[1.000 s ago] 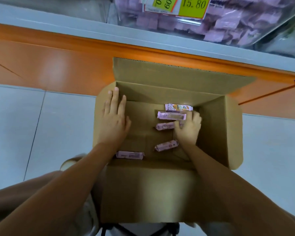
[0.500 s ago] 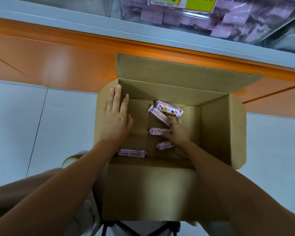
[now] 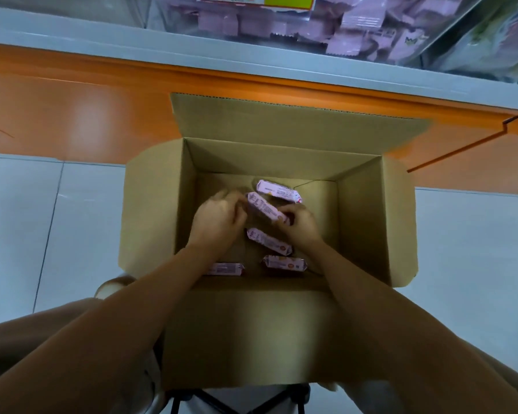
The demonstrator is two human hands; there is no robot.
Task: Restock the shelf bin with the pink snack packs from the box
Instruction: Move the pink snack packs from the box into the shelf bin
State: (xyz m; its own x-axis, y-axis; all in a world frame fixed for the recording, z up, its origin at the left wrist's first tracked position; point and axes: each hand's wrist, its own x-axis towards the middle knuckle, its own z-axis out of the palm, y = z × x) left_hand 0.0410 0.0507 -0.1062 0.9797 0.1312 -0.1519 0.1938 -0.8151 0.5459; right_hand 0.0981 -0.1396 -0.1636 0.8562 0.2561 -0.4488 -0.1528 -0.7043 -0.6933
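- Pinching one pink snack pack (image 3: 266, 209) by its ends: left hand (image 3: 219, 215) and right hand (image 3: 296, 224), fingers curled round it, probably to lift it level.
- Lying loose on the bottom of the open box (image 3: 362, 219): four more packs (image 3: 268, 241).
- Above, part-filled with pink packs: shelf bin (image 3: 168, 13).

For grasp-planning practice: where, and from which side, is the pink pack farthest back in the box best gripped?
Probably across its narrow middle, from above: the farthest pack lies flat and long on the box floor, and the tall walls bar a sideways reach.
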